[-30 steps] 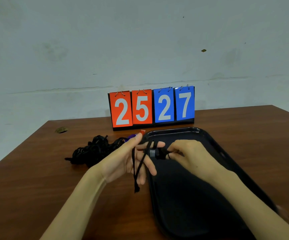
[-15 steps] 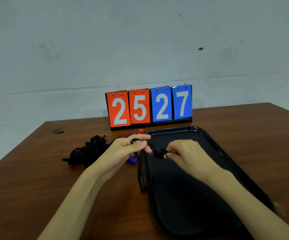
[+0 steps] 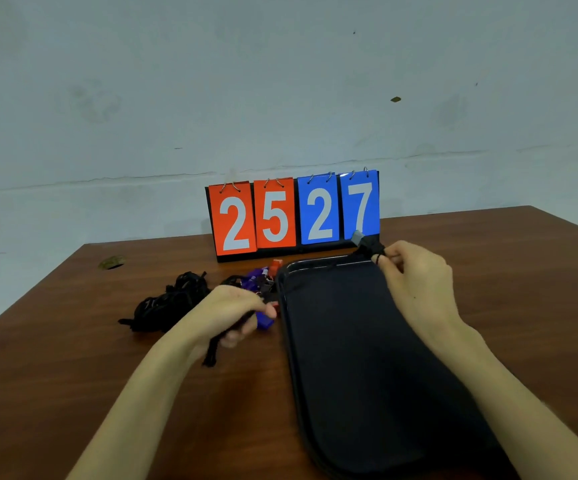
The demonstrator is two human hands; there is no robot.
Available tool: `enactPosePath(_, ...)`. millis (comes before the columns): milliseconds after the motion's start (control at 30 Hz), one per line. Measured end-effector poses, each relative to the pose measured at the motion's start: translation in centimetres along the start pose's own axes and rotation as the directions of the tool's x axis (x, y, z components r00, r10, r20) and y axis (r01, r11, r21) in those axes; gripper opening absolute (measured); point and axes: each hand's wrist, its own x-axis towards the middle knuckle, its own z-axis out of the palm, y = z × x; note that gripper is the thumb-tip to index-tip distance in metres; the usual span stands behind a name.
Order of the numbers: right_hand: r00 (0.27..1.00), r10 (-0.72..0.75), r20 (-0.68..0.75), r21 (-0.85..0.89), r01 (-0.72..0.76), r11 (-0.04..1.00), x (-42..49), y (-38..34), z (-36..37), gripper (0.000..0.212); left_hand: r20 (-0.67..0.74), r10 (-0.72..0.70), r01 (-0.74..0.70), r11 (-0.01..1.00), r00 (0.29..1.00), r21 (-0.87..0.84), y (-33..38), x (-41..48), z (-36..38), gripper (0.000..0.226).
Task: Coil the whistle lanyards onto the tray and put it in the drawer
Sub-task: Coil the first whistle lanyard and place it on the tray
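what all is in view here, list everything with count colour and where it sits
table: one, brown wood, under everything
scoreboard: one, two orange cards reading 25 and two blue reading 27, far edge by the wall
tray: one, black, on the table right of centre
lanyard pile: one black tangle, left of the tray; cord count cannot be told
purple whistles: a few, count unclear, by the tray's far left corner
red whistle: one, same corner
blue whistle: one, at the left fingertips
black bundle: one, grey piece at its tip, at the tray's far right corner
black cord: one, hanging from the left hand
left hand: grips the black cord
right hand: pinches the black bundle
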Motion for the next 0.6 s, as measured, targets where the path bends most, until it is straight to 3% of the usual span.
enactPosePath(100, 0.990, -0.137, 0.023, 0.056, 0.136, 0.989, -0.4, -0.7, 0.1, 0.003, -0.047, -0.003, 0.018, 0.944, 0.999, 0.330, -0.3, 0.2, 0.8, 0.012)
enactPosePath(167, 0.971, -0.220, 0.097, 0.129, 0.207, 0.970, -0.8, -1.2, 0.3, 0.005, -0.156, 0.128, -0.052, 0.907, 0.979, 0.419, -0.6, 0.7, 1.3, 0.034)
enactPosePath(200, 0.958, -0.243, 0.150, 0.171, 0.217, 0.961, -1.1, -1.5, 0.3, 0.006, -0.243, 0.231, -0.119, 0.908, 0.942, 0.402, -0.4, 0.6, 1.7, 0.034)
enactPosePath(300, 0.911, -0.296, 0.287, 0.261, 0.223, 0.939, -2.0, -2.9, 0.2, 0.006, -0.408, 0.449, -0.416, 0.893, 0.795, 0.171, 0.6, -0.2, 2.8, 0.035)
enactPosePath(367, 0.874, -0.336, 0.351, 0.310, 0.231, 0.922, -2.5, -3.6, 0.1, 0.008, -0.315, 0.500, -0.537, 0.842, 0.807, -0.039, 1.1, -0.9, 3.3, 0.055)
enactPosePath(467, 0.813, -0.328, 0.482, 0.425, 0.110, 0.898, -2.9, -4.4, -0.2, 0.008, -0.031, 0.538, -0.516, 0.789, 0.842, -0.333, 1.0, -1.4, 3.7, 0.070)
enactPosePath(533, 0.774, -0.322, 0.546, 0.491, 0.016, 0.871, -2.9, -4.8, -0.5, 0.011, 0.087, 0.528, -0.443, 0.781, 0.845, -0.441, 0.8, -1.4, 3.7, 0.058)
enactPosePath(600, 0.757, -0.318, 0.571, 0.544, -0.059, 0.837, -2.8, -4.8, -0.8, 0.011, 0.108, 0.502, -0.384, 0.767, 0.858, -0.515, 0.6, -1.1, 3.8, 0.043)
